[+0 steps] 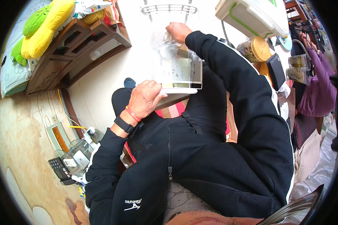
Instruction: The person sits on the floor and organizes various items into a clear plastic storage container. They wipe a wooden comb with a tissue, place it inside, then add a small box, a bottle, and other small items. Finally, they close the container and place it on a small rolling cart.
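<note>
A white mesh-walled drawer or basket (195, 73) sits between my knees, with small items inside that look washed out by glare. My left hand (147, 97) grips the left end of its white front edge (183, 90), with the thumb pointing along it. Over the far part of the container is my right hand (180, 31), its fingers curled. Something pale shows beneath those fingers, but I cannot tell whether they hold it. Below and nearer to me, a round pale item (168, 50) lies inside the container.
A white wire rack (169, 9) stands beyond the container. To the right are a white bin with green handles (250, 18) and a gold-lidded jar (260, 49). A person in a purple sleeve (318, 87) is farther right. Carved wooden furniture (81, 53) occupies the left.
</note>
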Available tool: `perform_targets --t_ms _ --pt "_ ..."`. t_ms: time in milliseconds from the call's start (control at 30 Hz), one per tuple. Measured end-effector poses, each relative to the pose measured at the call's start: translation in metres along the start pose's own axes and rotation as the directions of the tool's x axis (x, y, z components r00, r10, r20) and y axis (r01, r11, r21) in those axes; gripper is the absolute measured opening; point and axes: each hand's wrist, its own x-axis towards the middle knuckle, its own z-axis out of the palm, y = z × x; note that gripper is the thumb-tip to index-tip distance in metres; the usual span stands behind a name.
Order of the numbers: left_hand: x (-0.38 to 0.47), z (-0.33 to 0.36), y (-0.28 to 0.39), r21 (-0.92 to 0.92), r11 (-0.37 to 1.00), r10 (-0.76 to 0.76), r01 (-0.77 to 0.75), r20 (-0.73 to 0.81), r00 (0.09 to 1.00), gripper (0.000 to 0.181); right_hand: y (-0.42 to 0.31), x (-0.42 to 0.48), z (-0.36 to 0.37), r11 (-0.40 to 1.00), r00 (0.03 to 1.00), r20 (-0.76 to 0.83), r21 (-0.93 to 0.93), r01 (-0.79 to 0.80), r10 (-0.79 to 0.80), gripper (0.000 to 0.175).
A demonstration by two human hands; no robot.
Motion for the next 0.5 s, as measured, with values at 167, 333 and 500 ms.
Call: perform_targets --t_ms 167,333,500 --pt "0.003 -0.007 -0.012 0.003 0.999 0.047 -0.047 -0.004 0.999 0.031 0.040 0.033 -0.007 0.979 0.958 -0.238 -0.080 -0.185 0.162 0.016" --pt "-0.001 -0.013 -0.039 0.043 0.998 -0.041 0.046 -0.113 0.993 0.037 0.049 0.042 -0.004 0.963 0.965 -0.142 -0.126 -0.240 0.222 0.015" --pt "-0.016 -0.032 -0.078 0.063 0.997 -0.019 0.032 -0.197 0.980 0.035 0.045 0.049 -0.009 0.981 0.989 -0.046 -0.129 -0.143 0.139 0.016"
